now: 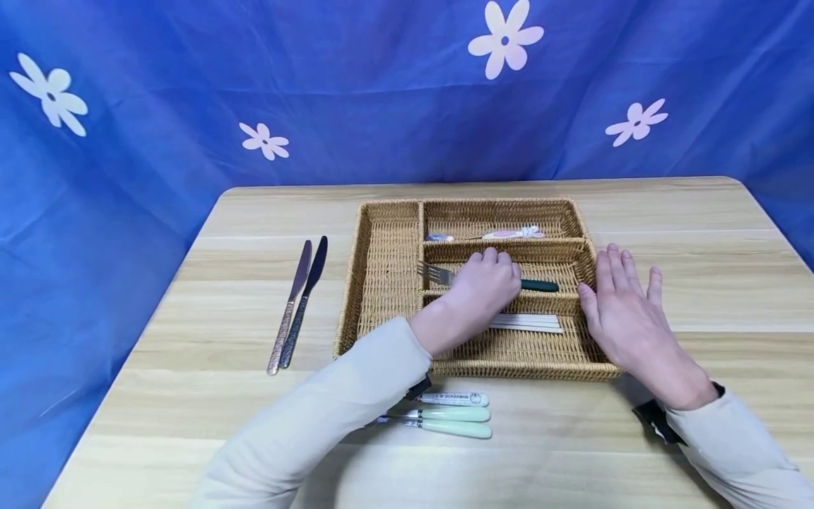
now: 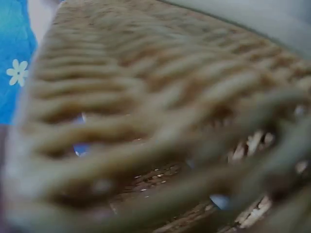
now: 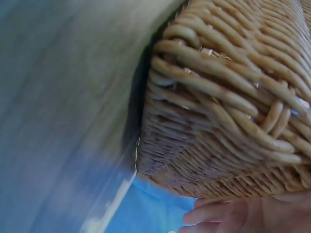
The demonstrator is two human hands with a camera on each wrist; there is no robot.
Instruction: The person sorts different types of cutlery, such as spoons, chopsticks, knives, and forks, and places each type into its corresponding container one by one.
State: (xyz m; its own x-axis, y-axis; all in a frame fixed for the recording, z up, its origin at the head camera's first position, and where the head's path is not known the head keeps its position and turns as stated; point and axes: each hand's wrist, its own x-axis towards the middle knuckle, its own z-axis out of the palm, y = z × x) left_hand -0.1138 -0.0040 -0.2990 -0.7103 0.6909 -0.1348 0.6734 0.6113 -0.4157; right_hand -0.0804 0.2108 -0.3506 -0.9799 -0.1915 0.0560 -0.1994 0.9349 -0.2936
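Note:
My left hand (image 1: 480, 286) grips a fork (image 1: 539, 285) with a dark green handle, over the middle compartment of a wicker cutlery tray (image 1: 389, 268). The fork's tines point left, near the divider, and its middle is hidden by the fingers. Against the tray's right side rests my right hand (image 1: 626, 311), fingers straight and spread. The right wrist view shows that hand's fingers (image 3: 214, 213) beside the woven wall (image 3: 209, 136). White chopsticks (image 1: 526, 323) lie in the front compartment. A spoon (image 1: 505, 234) with a pink and white handle lies in the back one.
Two dark-bladed knives (image 1: 297, 304) lie side by side on the wooden table (image 1: 191, 396), left of the tray. In front of the tray are cutlery pieces with mint green handles (image 1: 454, 428) and one patterned white handle (image 1: 454, 399). A blue curtain (image 1: 381, 92) hangs behind.

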